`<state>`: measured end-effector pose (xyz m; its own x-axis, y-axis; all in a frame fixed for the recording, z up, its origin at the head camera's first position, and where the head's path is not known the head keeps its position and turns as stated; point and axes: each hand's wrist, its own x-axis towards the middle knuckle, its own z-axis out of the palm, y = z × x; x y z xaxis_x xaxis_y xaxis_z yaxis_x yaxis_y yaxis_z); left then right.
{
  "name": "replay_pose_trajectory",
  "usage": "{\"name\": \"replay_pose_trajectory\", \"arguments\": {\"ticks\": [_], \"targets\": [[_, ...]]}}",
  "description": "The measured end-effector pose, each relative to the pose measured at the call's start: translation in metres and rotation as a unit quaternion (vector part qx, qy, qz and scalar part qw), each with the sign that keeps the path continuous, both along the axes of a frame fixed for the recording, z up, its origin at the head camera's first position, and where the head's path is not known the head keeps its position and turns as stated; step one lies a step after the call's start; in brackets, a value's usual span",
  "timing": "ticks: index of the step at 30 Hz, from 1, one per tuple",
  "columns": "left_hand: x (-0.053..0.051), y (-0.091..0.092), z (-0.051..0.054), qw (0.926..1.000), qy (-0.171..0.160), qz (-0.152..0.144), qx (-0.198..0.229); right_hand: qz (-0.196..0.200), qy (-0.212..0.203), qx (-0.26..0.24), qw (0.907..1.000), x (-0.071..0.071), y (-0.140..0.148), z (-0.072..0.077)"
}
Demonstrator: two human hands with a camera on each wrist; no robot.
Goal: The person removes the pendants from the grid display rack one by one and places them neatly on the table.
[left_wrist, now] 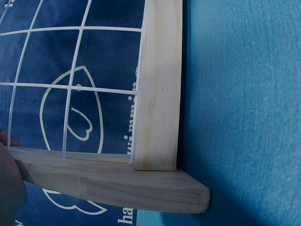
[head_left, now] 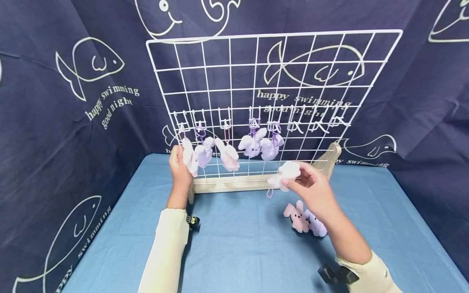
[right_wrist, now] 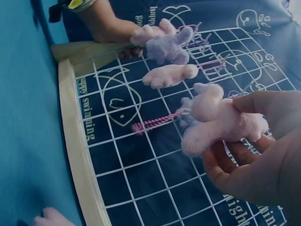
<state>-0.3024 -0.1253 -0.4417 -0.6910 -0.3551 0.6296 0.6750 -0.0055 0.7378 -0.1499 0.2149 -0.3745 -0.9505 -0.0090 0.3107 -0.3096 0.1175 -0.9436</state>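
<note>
My right hand (head_left: 318, 190) pinches a pale pink plush bunny keychain (head_left: 288, 171) between thumb and fingers, in front of the white wire grid (head_left: 283, 64). In the right wrist view its pink cord loop (right_wrist: 157, 123) sticks out past the ears. My left hand (head_left: 180, 169) grips the wooden side piece (left_wrist: 94, 181) of the grid's stand at the lower left; part of that hand is hidden. Pink and purple plush bunnies hang from hooks on the grid, among them a pink one (head_left: 228, 156) and a purple one (head_left: 253, 143).
On the blue-covered table (head_left: 234, 244) lie a pink bunny (head_left: 298, 217) and a purple bunny (head_left: 317, 224), below my right hand. More white hooks (head_left: 316, 127) stick out at the grid's right. Dark cloth (head_left: 91, 171) with fish drawings stands behind and at both sides.
</note>
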Motion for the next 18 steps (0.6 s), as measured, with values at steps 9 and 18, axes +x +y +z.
{"name": "replay_pose_trajectory", "arguments": {"ticks": [9,18], "targets": [[0.001,0.001,0.000,1.0000,-0.007,-0.004,0.005,-0.001,-0.004,0.156,0.9877,-0.001,0.001,-0.010],[0.000,0.001,0.001,0.9998,-0.015,-0.002,0.011,0.025,-0.059,0.235,0.9699,-0.003,0.005,-0.018]]}}
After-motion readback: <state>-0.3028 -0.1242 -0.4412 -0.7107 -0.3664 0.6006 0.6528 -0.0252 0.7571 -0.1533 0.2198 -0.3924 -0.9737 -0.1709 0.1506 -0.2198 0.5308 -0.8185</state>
